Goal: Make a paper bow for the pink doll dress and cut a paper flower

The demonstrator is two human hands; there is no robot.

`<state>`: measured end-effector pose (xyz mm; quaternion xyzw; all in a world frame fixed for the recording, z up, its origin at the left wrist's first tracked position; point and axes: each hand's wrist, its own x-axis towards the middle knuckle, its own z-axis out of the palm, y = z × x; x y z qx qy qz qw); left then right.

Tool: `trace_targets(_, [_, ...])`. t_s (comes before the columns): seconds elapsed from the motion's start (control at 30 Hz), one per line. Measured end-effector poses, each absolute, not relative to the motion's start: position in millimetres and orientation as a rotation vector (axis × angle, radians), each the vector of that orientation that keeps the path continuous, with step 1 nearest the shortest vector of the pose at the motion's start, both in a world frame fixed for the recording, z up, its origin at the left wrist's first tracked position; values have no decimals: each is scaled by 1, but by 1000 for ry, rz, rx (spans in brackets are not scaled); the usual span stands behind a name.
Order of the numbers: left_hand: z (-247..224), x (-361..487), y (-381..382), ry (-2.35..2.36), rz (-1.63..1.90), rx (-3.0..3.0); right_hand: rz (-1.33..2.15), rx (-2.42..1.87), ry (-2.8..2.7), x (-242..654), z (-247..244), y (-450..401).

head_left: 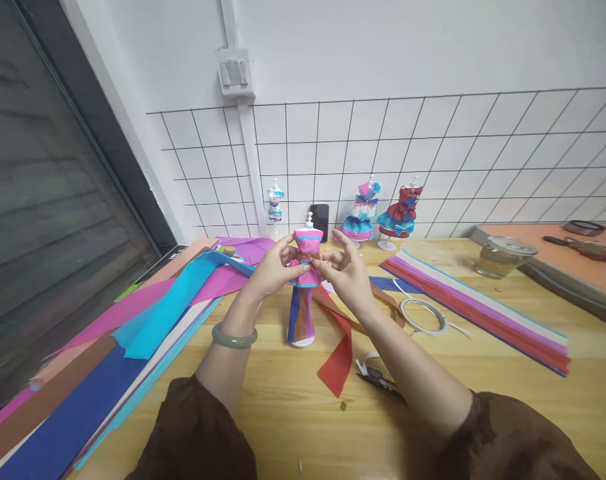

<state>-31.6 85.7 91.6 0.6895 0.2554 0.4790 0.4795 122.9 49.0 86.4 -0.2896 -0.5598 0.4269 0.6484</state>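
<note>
A small dress form stands upright in front of me, dressed in a pink top with a blue stripe and a short pink skirt. Strips of blue, brown and purple crepe paper hang below the skirt to its white base. At its waist is a brown band, pinched from both sides. My left hand is closed there from the left, thumb against the front. From the right, my right hand pinches the same band with thumb and index finger. A red paper strip lies beside the base.
Crepe paper strips spread over the left of the table; a layered stack lies right. Near my right forearm are a tape roll and black snips. Dressed forms, a phone and a glass stand behind.
</note>
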Motion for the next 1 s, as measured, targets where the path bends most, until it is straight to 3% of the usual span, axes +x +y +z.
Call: trace_targets(1.0, [101,-29,77,639,1161,1723,811,-745,-1346,122,86,47])
